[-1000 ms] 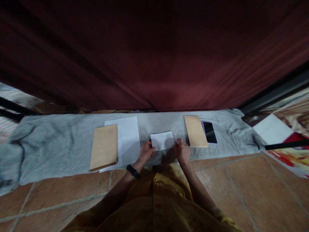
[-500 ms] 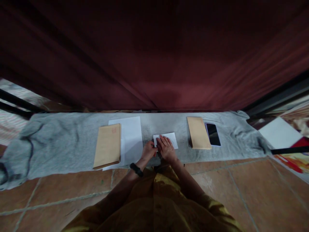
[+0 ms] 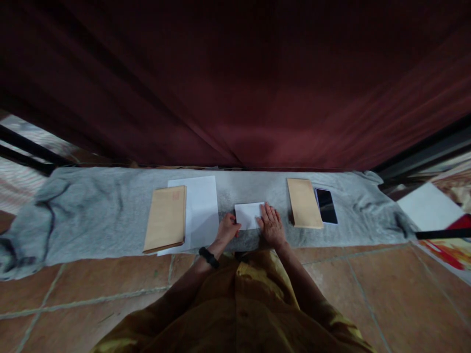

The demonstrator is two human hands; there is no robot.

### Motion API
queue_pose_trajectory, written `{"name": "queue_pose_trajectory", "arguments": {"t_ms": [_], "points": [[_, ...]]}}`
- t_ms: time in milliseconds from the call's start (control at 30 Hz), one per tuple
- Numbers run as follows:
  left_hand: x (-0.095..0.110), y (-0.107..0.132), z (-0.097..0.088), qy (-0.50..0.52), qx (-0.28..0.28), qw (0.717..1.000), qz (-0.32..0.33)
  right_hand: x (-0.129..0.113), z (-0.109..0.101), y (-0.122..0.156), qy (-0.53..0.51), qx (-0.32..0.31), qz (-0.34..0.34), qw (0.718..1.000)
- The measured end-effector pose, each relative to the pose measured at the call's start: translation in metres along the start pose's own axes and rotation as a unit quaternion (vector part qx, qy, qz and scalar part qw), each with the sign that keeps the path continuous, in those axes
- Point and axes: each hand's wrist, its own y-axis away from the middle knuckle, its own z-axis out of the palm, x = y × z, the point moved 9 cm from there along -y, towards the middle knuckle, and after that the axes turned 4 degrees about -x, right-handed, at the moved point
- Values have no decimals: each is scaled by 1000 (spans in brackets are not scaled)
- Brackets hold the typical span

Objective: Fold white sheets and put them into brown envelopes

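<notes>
A small white folded sheet of paper lies on the grey cloth in front of me. My left hand pinches its left edge between thumb and curled fingers. Flat over its right end rests my right hand, fingers stretched out and covering that edge. To the left, a stack of brown envelopes overlaps larger white sheets of paper. Another stack of brown envelopes lies to the right of my right hand.
A phone sits beside the right envelopes. The grey cloth covers a long narrow surface, with a dark red curtain hanging behind it. Black bars stand at the left; a white sheet and colourful print lie far right.
My right hand has slid rightward across the folded paper, from its left part to its right end. My left hand stays at the left edge.
</notes>
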Motion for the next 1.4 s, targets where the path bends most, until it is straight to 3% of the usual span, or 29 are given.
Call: {"name": "queue_pose_trajectory", "arguments": {"t_ms": [333, 433, 633, 800, 867, 967, 1033, 1167, 1400], "points": [[16, 17, -1, -101, 21, 994, 25, 9, -3, 6, 6, 22, 22, 1000], [21, 16, -3, -147, 29, 988, 34, -6, -9, -1, -16, 24, 10, 1000], [28, 13, -6, -245, 31, 968, 55, -58, 2, -13, -56, -44, -106, 992], [38, 26, -6, -303, 59, 948, 70, -61, 13, -10, -48, -44, -97, 993], [52, 31, 2, -333, 77, 932, 124, -60, 14, -9, -43, -41, -99, 993], [73, 35, 25, -408, 99, 873, 250, -61, 14, -7, -38, -33, -111, 993], [70, 31, 37, -447, 107, 843, 280, -60, 14, -6, -32, -22, -112, 993], [48, 22, 44, -480, 106, 822, 288, -54, 14, -2, -7, -8, -104, 995], [35, 25, 36, -473, 119, 827, 280, -25, 2, 11, 10, 30, -79, 996]]}}
